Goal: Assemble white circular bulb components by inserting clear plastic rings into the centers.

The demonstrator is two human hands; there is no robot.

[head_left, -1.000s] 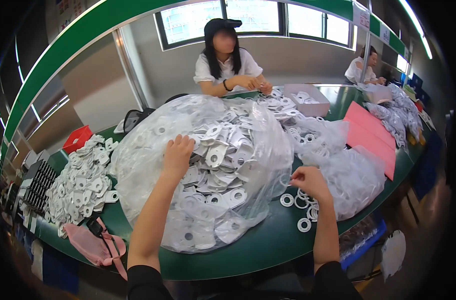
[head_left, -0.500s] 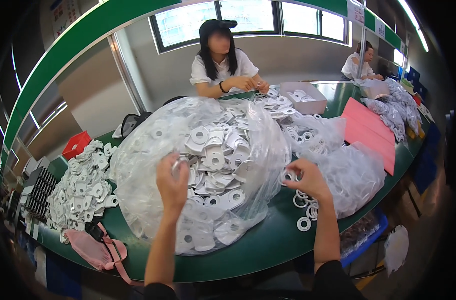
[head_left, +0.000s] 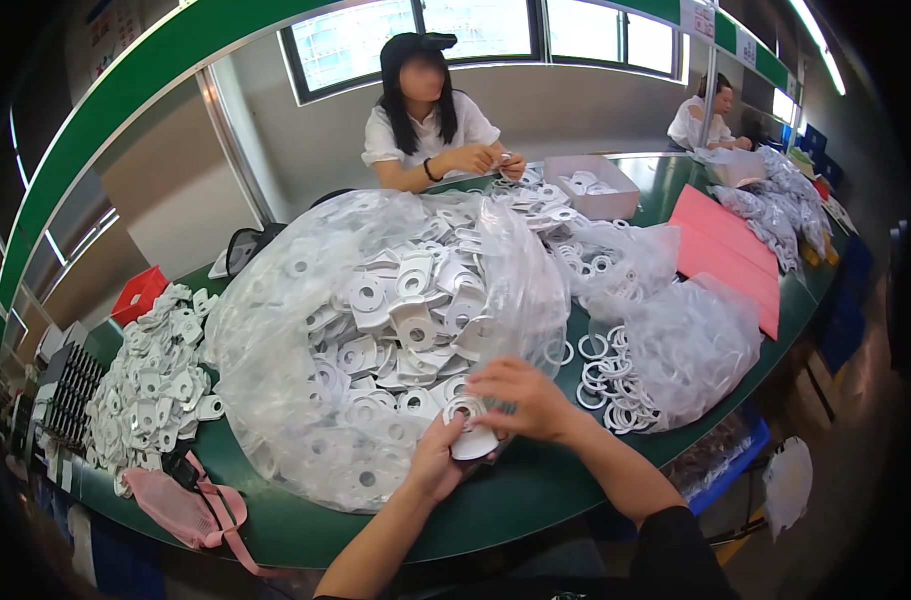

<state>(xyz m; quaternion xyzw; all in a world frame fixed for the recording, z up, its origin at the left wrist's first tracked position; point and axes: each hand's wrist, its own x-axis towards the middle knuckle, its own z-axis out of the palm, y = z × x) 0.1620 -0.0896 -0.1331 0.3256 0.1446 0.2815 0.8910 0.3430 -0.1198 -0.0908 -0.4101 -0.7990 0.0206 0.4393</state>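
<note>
My left hand (head_left: 438, 464) is closed around a white plastic plate (head_left: 473, 446) with a round hole, held over the near edge of the big clear bag. A white ring (head_left: 465, 408) lies at the plate's hole. My right hand (head_left: 532, 402) comes in from the right, its thumb and fingers curled at the ring's edge; the fingertips are partly blurred. Behind both hands the open clear plastic bag (head_left: 261, 330) bulges with a heap of similar white plates (head_left: 416, 325). Several loose white rings (head_left: 609, 375) lie to the right, beside a second clear bag (head_left: 711, 345).
Left on the green table (head_left: 306, 535) are a pile of white parts (head_left: 161, 370), a red bin (head_left: 139, 293), stacked black trays (head_left: 71, 380) and a pink bag (head_left: 181, 500). A pink sheet (head_left: 726, 255) lies right. Across sits a co-worker (head_left: 426, 120) beside a white box (head_left: 593, 185).
My left hand has moved right and nearer, now with a plate in it. My right hand has moved left from the loose rings to the plate, bringing a ring along.
</note>
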